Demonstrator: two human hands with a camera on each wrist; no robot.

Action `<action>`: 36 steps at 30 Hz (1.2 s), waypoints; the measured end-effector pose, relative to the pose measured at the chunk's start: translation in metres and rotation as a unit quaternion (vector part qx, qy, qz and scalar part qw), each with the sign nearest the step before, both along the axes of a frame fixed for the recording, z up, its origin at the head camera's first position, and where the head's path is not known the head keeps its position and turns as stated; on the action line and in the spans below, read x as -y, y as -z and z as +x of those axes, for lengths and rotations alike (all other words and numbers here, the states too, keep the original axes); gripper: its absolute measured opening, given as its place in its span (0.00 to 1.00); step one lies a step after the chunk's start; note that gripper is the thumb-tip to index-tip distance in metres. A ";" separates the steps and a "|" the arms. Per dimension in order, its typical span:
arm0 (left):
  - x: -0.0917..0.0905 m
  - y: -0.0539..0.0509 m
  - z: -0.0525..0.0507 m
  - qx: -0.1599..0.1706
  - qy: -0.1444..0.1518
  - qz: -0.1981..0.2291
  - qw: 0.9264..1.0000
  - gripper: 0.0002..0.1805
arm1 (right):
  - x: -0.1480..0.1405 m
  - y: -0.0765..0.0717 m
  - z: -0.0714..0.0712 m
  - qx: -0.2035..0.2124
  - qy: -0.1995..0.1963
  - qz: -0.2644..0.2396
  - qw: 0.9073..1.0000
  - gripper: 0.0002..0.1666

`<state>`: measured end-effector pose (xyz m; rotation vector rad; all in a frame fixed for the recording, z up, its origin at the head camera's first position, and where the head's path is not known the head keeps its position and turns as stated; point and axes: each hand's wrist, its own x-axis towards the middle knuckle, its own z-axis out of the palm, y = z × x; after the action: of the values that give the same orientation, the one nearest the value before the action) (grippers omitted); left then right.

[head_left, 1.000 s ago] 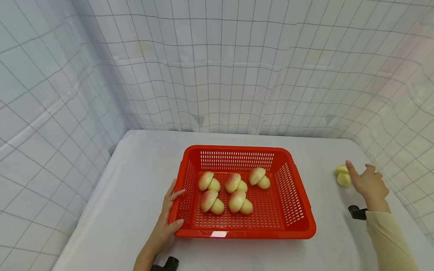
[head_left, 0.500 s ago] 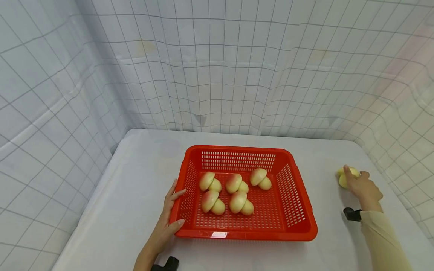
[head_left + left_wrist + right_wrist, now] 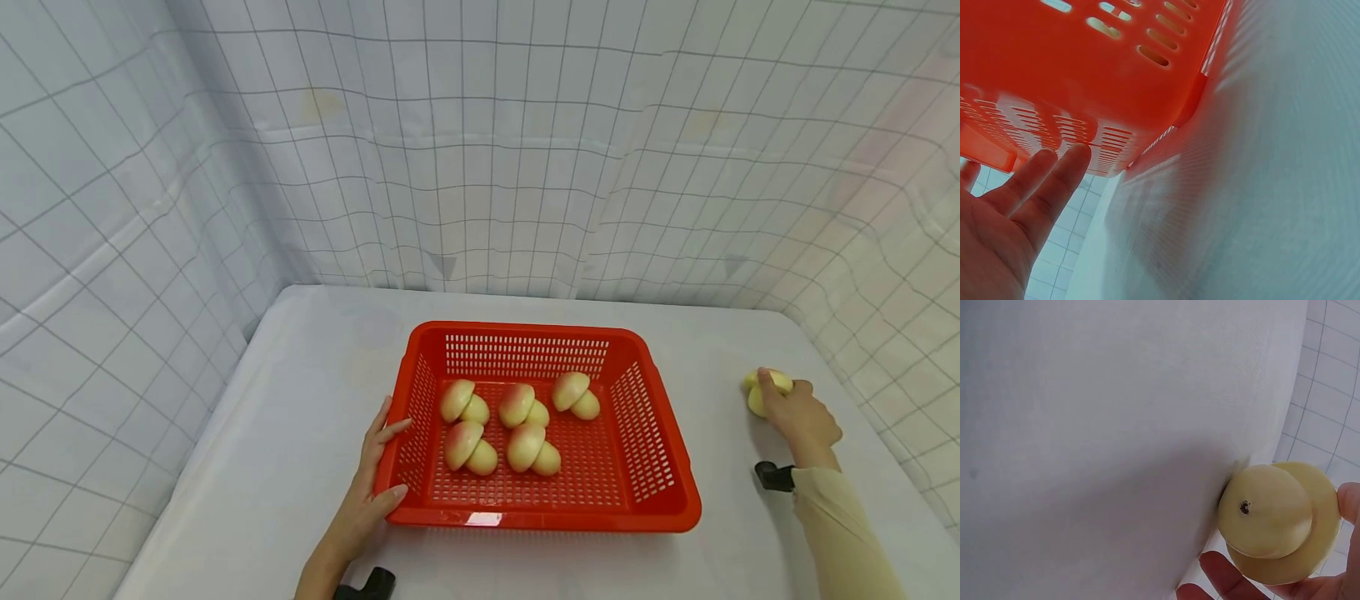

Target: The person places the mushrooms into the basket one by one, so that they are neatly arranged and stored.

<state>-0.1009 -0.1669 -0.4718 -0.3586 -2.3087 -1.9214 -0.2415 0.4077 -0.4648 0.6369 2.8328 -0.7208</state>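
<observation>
At the table's right side my right hand [image 3: 807, 427] grips a pale yellow toy mushroom [image 3: 756, 403]. Thumb and fingers lie around its cap in the right wrist view, where the rounded stem of the mushroom [image 3: 1263, 512] with a dark spot faces the camera. It appears to touch the white tabletop. My left hand [image 3: 365, 492] rests on the left rim of a red plastic basket [image 3: 540, 521], fingers spread and fairly straight. In the left wrist view, the fingertips [image 3: 1075, 156] are against or close to the basket's outer wall. Several similar mushrooms [image 3: 525, 446] with pinkish caps lie in the basket.
A white-covered table [image 3: 285, 417] carries the basket near its middle. White grid-patterned curtains [image 3: 517, 167] hang behind and at both sides. Each wrist wears a black camera mount [image 3: 774, 477].
My right hand has moved slightly left and down onto the mushroom, and its fingers have closed around it. The left hand and basket stay in place.
</observation>
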 end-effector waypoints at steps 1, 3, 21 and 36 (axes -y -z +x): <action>0.000 0.000 0.000 -0.001 0.000 0.000 1.000 0.39 | 0.000 0.000 0.000 -0.001 0.001 -0.001 1.000 0.62; 0.000 0.000 0.000 -0.004 -0.001 -0.002 1.000 0.38 | 0.001 0.000 0.001 -0.003 0.003 -0.003 1.000 0.62; 0.000 -0.001 0.000 -0.005 0.000 -0.001 1.000 0.39 | 0.005 -0.008 0.007 -0.008 0.021 -0.031 0.999 0.62; 0.001 -0.001 0.000 0.001 0.003 -0.002 1.000 0.38 | 0.007 -0.008 0.011 -0.058 0.041 -0.018 0.997 0.59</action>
<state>-0.1006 -0.1674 -0.4707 -0.3652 -2.3157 -1.9225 -0.2306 0.4012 -0.4569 0.7310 2.9064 -0.8474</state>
